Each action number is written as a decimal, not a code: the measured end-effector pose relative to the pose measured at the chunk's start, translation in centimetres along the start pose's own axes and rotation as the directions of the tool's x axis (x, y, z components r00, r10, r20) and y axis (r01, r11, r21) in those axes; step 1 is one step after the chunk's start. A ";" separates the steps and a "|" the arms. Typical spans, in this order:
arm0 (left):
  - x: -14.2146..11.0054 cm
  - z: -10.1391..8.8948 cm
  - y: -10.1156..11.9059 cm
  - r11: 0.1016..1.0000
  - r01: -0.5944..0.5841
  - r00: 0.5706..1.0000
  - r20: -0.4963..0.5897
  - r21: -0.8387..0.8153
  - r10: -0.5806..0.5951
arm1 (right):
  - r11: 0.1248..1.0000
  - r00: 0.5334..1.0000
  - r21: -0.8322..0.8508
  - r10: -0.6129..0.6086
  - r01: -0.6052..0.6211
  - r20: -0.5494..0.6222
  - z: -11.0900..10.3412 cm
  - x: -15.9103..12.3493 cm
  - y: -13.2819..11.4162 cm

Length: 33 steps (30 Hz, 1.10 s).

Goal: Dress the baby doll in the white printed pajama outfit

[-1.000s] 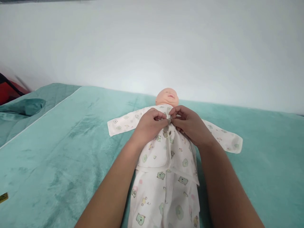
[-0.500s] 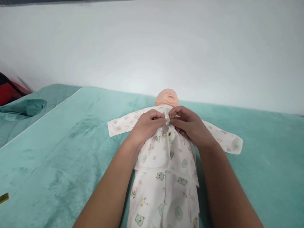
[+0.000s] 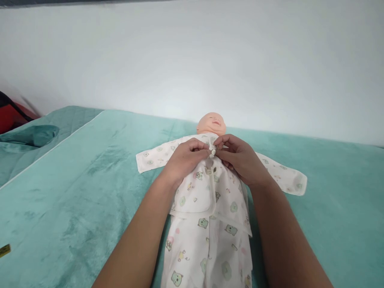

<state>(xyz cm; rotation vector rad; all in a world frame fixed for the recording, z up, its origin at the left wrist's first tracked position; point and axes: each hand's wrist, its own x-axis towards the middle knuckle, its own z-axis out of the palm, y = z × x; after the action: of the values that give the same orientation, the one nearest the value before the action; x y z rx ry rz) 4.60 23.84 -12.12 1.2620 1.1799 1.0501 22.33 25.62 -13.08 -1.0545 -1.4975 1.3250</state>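
A baby doll (image 3: 211, 122) lies on its back, dressed in a white printed baby jacket (image 3: 195, 198) and matching trousers (image 3: 204, 252). At the upper chest, my left hand (image 3: 189, 157) pinches the jacket's front edge from the left. From the right, my right hand (image 3: 240, 158) pinches the opposite edge. Between the fingertips shows a small pale button (image 3: 213, 152). Just below, the jacket front gapes slightly beside another fastening (image 3: 209, 171). Both sleeves stretch outward to the sides, and no doll hands show at the cuffs.
A teal plush bed cover (image 3: 90, 180) spreads beneath the doll, up to a white wall (image 3: 192, 60) behind. Folds of teal quilted cloth and a red and black item (image 3: 13, 116) are at the far left. A small yellow-black label (image 3: 5, 251) shows at the left edge.
The small button now shows more plainly between the fingertips, turned toward me. Both hands keep nearly the same place on the jacket front.
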 end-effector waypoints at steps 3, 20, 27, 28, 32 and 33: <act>0.1 0.0 -0.2 1.000 -0.004 1.000 -0.009 0.024 0.004 | 1.000 1.000 0.011 -0.004 0.004 -0.004 0.0 0.0 0.0; -2.3 -1.3 -0.8 0.969 -0.149 0.988 0.080 0.195 0.135 | 0.956 1.000 -0.292 0.013 -0.005 0.026 1.1 -2.6 -1.7; -4.8 -1.1 -2.0 0.917 -0.313 0.949 0.097 0.246 0.299 | 0.889 0.995 -0.449 -0.053 0.088 0.089 1.4 -7.5 -1.1; -4.9 -1.2 -1.9 0.911 -0.327 0.944 0.136 0.251 0.302 | 0.876 0.995 -0.474 -0.064 0.093 0.077 1.6 -8.0 -1.0; -5.1 -1.2 -1.2 0.895 -0.343 0.935 0.201 0.286 0.294 | 0.756 0.988 -0.644 -0.157 0.116 -0.006 2.9 -8.4 -0.8; -5.1 -1.1 -1.1 0.895 -0.336 0.938 0.195 0.294 0.288 | 0.705 0.981 -0.698 -0.194 0.128 -0.015 3.3 -8.2 -0.8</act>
<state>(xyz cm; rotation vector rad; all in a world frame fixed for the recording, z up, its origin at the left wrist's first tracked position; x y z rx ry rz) 2.87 18.90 -12.91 1.8057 1.0855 0.9956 21.48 16.76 -13.09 -1.3737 -2.0338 0.5528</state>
